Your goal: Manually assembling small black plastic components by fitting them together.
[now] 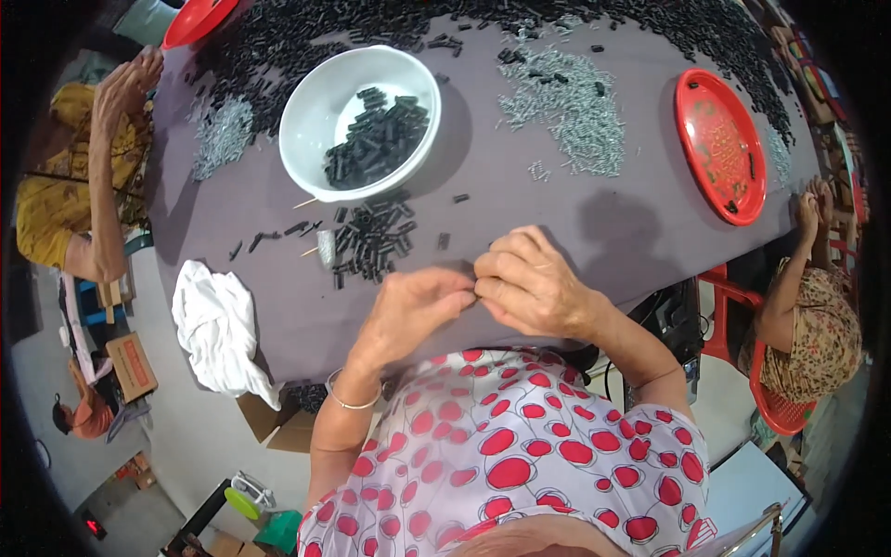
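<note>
My left hand [414, 314] and my right hand [536, 283] meet over the near edge of the table, both closed in a pinch. Their fingertips come together around something small and dark, mostly hidden, that I cannot make out. Just beyond my left hand lies a loose heap of short black plastic tubes [371, 237]. A single dark piece [444, 241] rests on the cloth between that heap and my right hand. Behind the heap stands a white bowl [295, 139] partly filled with the same black tubes.
Small silvery metal pieces [571, 111] lie piled at the far middle. Black tubes [269, 56] cover the far edge. At right is a red tray [687, 139]; at left, a crumpled white cloth [215, 325]. Other people sit at both sides, with their hands near the table's edges.
</note>
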Demonstrator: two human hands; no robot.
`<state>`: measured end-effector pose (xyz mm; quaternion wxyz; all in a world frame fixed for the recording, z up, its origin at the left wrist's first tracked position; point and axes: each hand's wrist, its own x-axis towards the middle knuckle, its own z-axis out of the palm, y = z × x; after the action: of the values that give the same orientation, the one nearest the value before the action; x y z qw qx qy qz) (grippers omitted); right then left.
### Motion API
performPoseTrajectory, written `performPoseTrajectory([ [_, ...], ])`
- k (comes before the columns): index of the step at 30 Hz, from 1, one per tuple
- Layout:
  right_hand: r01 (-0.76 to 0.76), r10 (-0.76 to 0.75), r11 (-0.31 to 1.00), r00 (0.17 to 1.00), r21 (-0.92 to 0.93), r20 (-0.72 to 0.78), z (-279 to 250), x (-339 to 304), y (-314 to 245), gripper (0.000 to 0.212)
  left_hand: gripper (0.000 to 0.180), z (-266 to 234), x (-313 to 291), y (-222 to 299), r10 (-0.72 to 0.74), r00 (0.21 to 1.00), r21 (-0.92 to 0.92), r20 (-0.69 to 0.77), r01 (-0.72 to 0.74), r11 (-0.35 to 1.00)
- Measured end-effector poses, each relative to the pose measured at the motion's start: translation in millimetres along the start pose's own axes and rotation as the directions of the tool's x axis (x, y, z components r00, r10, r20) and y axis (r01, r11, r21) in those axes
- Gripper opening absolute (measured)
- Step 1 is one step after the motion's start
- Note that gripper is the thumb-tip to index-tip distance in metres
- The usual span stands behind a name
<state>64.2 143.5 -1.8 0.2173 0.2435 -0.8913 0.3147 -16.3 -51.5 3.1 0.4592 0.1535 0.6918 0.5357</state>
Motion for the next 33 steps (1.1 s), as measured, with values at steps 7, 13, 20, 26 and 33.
performPoseTrajectory([
  [7, -0.397, 0.339, 0.913, 0.866, -0.094, -0.367, -21, -17, 50, 0.020, 0.011, 11, 3, -7, 0.046, 0.990, -0.423, -0.133, -0.098, 0.901],
  [13, -0.527, 0.438, 0.783, 0.844, -0.331, -0.308, -11, -11, 73, 0.017, 0.012, 26, 11, -11, 0.042, 0.977, -0.487, -0.210, -0.141, 0.862],
  [20, -0.460, 0.384, 0.715, 0.888, -0.527, -0.255, -5, -4, 77, 0.019, 0.016, 30, 13, -13, 0.012, 0.975, -0.541, -0.221, -0.133, 0.831],
  [26, -0.337, 0.251, 0.845, 0.936, -0.417, -0.248, -3, -12, 62, 0.030, 0.015, 28, 13, -22, 0.067, 0.972, -0.628, -0.227, -0.199, 0.753],
  [33, -0.420, 0.329, 0.864, 0.889, -0.278, -0.320, -7, -15, 55, 0.034, 0.015, 27, 12, -27, 0.105, 0.968, -0.618, -0.226, -0.226, 0.753],
])
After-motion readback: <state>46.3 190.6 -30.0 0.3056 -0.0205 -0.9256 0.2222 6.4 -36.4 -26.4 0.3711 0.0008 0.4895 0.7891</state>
